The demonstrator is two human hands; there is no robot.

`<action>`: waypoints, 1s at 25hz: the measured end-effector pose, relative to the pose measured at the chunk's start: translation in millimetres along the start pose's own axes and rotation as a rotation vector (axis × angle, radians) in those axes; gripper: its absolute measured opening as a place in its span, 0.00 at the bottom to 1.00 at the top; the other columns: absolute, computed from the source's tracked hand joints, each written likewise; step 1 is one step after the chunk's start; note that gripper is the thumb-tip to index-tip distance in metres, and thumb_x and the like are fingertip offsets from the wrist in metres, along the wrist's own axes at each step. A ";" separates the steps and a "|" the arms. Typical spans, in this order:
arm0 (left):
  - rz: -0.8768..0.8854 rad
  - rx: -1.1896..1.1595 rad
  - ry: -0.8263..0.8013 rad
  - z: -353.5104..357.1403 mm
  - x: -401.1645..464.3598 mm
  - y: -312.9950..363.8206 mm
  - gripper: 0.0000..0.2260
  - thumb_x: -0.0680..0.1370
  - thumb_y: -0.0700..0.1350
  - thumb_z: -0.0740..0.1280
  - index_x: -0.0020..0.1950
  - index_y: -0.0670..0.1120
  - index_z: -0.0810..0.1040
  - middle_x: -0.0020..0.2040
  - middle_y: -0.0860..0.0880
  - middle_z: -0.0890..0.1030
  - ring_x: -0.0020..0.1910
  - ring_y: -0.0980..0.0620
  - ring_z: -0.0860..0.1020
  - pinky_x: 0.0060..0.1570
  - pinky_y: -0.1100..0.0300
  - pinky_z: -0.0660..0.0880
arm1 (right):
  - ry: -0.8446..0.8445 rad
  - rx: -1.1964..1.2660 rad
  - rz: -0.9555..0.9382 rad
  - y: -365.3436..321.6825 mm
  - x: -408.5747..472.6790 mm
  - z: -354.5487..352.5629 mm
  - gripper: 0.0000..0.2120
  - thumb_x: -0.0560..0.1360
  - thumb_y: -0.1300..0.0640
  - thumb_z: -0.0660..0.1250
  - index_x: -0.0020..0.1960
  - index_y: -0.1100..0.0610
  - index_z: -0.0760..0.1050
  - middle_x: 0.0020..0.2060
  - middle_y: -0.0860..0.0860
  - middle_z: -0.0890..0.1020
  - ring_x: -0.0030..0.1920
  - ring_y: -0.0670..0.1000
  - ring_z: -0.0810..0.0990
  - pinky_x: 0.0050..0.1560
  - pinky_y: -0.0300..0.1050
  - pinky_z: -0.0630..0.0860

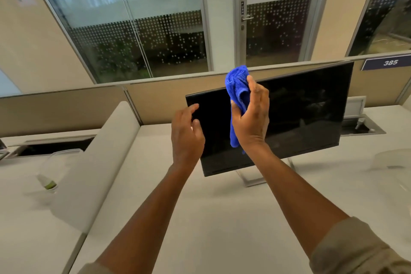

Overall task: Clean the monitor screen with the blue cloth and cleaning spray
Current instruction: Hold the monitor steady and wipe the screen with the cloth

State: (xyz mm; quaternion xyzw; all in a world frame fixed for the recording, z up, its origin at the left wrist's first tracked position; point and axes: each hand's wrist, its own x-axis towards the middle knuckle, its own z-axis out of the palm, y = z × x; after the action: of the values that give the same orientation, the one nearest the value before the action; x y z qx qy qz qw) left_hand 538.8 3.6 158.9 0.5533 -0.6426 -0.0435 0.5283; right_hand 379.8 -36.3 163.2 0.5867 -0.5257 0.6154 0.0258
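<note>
While both bare arms reach forward over the desk, things stand like this:

Desk (200, 218): pale top, carrying the monitor on its thin metal stand (253, 179).

Monitor (300, 118): dark and unlit, long axis running left to right, its right end riding higher in the view; the screen faces the person.

Right hand (252, 115): raised in front of the screen's upper middle, back of the hand toward the camera, thumb up. Its fingers are curled and pressed together around the cloth.

Left hand (185, 133): at the monitor's left edge, holding nothing. Its fingers are loosely bent and a little apart, index tip at the bezel; whether it touches I cannot tell.

Cloth (238, 87): blue, bunched in the right hand, long axis near upright. One lump pokes above the monitor's top edge, a tail hangs below the palm over the screen.

Spray (47, 182): well apart at far left on the desk, blurred, with a green patch; which way it points I cannot tell.
</note>
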 end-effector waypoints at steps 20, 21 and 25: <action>0.138 0.142 -0.183 -13.4 63.6 -24.6 0.22 0.77 0.29 0.57 0.71 0.39 0.72 0.69 0.42 0.75 0.69 0.47 0.71 0.70 0.54 0.67 | -0.268 -0.343 -0.194 39.4 -137.7 58.4 0.28 0.74 0.53 0.70 0.73 0.51 0.67 0.71 0.57 0.65 0.57 0.57 0.74 0.52 0.52 0.77; 0.143 0.143 -0.192 -14.1 63.8 -24.8 0.22 0.77 0.29 0.57 0.71 0.39 0.72 0.69 0.43 0.75 0.69 0.47 0.71 0.70 0.54 0.67 | -0.286 -0.321 -0.190 41.7 -145.1 58.5 0.30 0.73 0.55 0.72 0.72 0.51 0.66 0.70 0.57 0.65 0.55 0.57 0.74 0.52 0.51 0.78; 0.173 0.210 -0.239 -14.3 62.7 -25.5 0.22 0.78 0.30 0.57 0.73 0.40 0.69 0.71 0.43 0.73 0.71 0.47 0.69 0.71 0.54 0.65 | -0.314 -0.247 -0.153 38.9 -148.5 59.8 0.32 0.69 0.61 0.75 0.70 0.51 0.67 0.67 0.57 0.67 0.51 0.54 0.75 0.48 0.48 0.81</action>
State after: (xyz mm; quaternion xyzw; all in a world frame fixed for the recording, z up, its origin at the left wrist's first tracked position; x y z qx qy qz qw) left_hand 576.9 -46.1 188.4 0.5390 -0.7469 0.0039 0.3894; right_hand 442.3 -7.3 13.5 0.7058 -0.5488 0.4437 0.0619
